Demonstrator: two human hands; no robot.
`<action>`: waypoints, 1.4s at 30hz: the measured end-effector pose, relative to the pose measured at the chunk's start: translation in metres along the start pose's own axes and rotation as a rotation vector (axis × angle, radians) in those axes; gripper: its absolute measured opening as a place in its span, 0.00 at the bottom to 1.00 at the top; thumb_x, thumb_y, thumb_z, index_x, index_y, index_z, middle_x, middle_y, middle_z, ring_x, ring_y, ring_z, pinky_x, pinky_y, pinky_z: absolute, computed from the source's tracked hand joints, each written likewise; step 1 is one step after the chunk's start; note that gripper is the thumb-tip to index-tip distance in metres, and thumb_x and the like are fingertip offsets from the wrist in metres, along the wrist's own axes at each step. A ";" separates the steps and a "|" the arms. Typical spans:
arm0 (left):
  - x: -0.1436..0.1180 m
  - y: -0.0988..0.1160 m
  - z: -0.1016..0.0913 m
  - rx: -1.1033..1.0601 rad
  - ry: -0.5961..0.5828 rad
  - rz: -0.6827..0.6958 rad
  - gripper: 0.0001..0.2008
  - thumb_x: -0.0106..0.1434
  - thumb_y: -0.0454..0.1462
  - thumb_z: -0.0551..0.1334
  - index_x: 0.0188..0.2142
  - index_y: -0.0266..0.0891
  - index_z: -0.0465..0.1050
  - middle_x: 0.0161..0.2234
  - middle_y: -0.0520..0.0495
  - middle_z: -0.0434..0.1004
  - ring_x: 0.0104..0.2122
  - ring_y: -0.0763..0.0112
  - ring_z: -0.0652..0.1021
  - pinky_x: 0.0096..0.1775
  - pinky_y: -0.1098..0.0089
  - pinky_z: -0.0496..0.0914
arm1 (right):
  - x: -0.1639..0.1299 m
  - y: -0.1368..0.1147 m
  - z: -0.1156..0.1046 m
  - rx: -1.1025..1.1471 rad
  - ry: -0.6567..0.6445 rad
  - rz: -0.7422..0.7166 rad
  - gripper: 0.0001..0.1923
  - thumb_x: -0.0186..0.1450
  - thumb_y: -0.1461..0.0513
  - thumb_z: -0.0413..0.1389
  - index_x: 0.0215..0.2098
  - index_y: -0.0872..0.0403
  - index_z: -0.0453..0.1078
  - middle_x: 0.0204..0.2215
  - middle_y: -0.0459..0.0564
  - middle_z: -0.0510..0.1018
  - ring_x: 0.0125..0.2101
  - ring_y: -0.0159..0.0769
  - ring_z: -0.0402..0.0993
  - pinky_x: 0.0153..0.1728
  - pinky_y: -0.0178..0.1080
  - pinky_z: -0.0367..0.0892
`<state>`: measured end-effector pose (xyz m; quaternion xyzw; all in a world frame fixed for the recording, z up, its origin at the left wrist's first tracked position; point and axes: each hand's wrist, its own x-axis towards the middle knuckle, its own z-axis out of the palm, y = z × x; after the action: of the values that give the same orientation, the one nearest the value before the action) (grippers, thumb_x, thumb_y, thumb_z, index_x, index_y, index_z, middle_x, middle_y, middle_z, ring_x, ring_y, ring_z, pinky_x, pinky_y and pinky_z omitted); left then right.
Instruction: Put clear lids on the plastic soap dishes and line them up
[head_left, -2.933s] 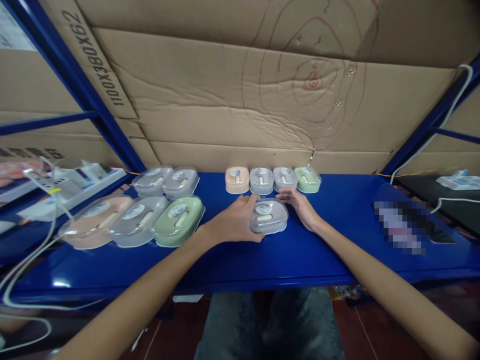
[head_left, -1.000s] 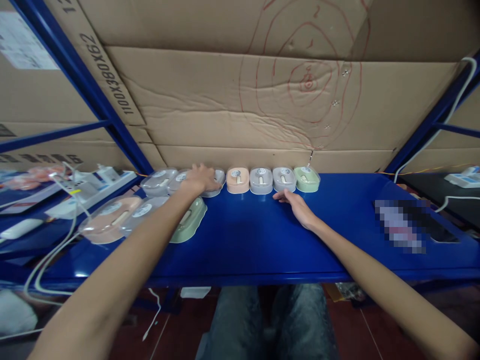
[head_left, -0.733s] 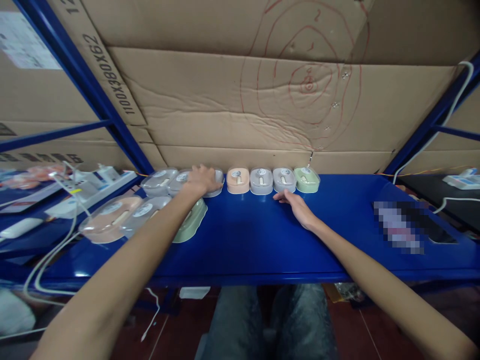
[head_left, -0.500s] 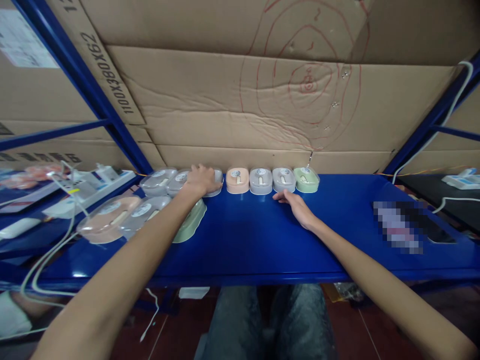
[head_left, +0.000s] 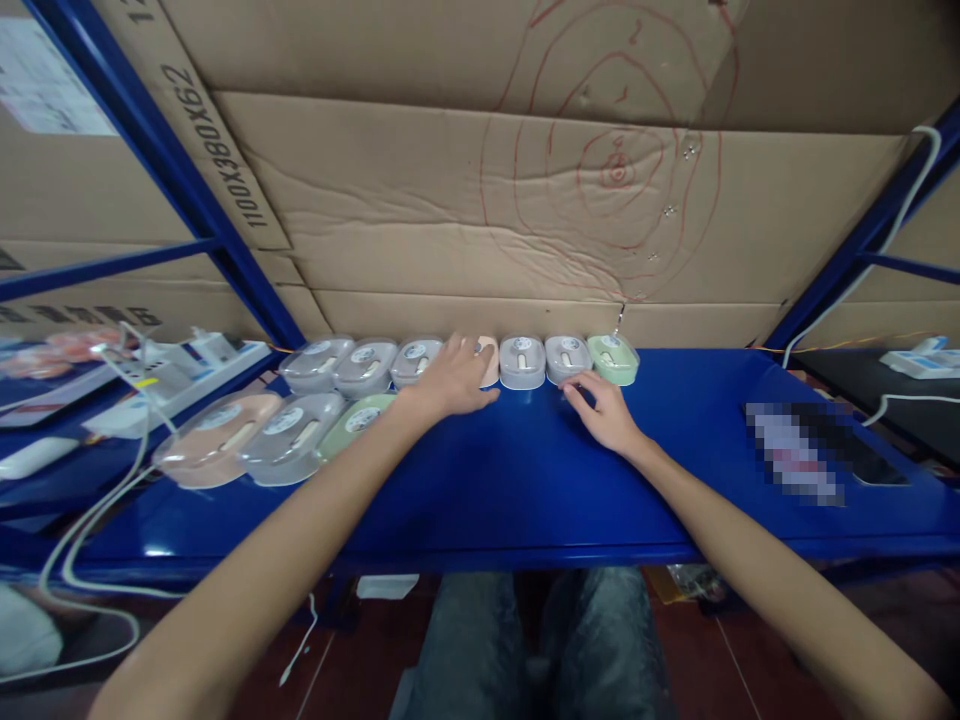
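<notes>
1. Centrally, left hand (head_left: pixel 454 380): thumb and fingers spread over the back-row peach box (head_left: pixel 491 367), partly covering it; whether it grips, cannot tell.
2. Right hand (head_left: pixel 606 410): loosely curled, thumb apart from fingers; just in front of the nearer grey box (head_left: pixel 568 358) and the back-row green box (head_left: pixel 615 358); contact unclear.
3. Grey box (head_left: pixel 523 365), one: back row, between the peach box and the nearer grey box.
4. Grey trio (head_left: pixel 365 367), clear-lidded, labelled: back row, left end.
5. Front row, left side: peach container (head_left: pixel 217 440), grey container (head_left: pixel 292 437), green container (head_left: pixel 352 425), the last partly behind the left forearm.
6. Blue tabletop (head_left: pixel 487 490), beneath all boxes.
7. Cardboard panel (head_left: pixel 375 180), behind; red hand-drawn rings (head_left: pixel 619 170).
8. Dark flat object (head_left: pixel 885 465), far right, partly pixelated.
</notes>
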<state>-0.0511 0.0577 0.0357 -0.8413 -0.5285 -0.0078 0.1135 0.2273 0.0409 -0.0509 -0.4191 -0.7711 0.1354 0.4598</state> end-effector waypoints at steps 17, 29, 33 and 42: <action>0.007 0.061 0.048 -0.090 0.131 -0.169 0.46 0.73 0.59 0.57 0.75 0.25 0.53 0.74 0.14 0.51 0.73 0.21 0.54 0.69 0.36 0.49 | 0.003 0.073 -0.056 -0.635 0.083 0.370 0.41 0.67 0.45 0.57 0.73 0.53 0.60 0.71 0.70 0.58 0.67 0.71 0.61 0.63 0.66 0.63; 0.022 0.097 0.050 -0.214 0.185 -0.070 0.45 0.72 0.56 0.60 0.74 0.24 0.54 0.74 0.14 0.49 0.74 0.20 0.49 0.70 0.32 0.44 | -0.002 0.102 -0.076 -0.602 0.299 0.468 0.39 0.60 0.49 0.66 0.66 0.53 0.65 0.62 0.68 0.63 0.61 0.64 0.67 0.58 0.62 0.67; 0.023 0.095 0.056 -0.287 0.229 -0.043 0.44 0.72 0.55 0.60 0.74 0.27 0.54 0.75 0.16 0.49 0.74 0.20 0.48 0.69 0.31 0.45 | -0.004 0.103 -0.078 -0.597 0.350 0.492 0.37 0.59 0.49 0.66 0.63 0.50 0.66 0.57 0.63 0.65 0.51 0.56 0.74 0.53 0.57 0.70; 0.009 0.071 0.053 -0.339 0.255 0.063 0.42 0.74 0.52 0.60 0.74 0.26 0.51 0.75 0.17 0.47 0.75 0.26 0.47 0.69 0.38 0.54 | 0.000 0.100 -0.093 -0.468 0.684 0.632 0.35 0.56 0.48 0.64 0.58 0.53 0.67 0.52 0.64 0.72 0.50 0.58 0.73 0.54 0.59 0.69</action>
<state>0.0102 0.0468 -0.0275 -0.8566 -0.4746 -0.1992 0.0366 0.3560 0.0856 -0.0594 -0.7432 -0.4224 -0.0530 0.5161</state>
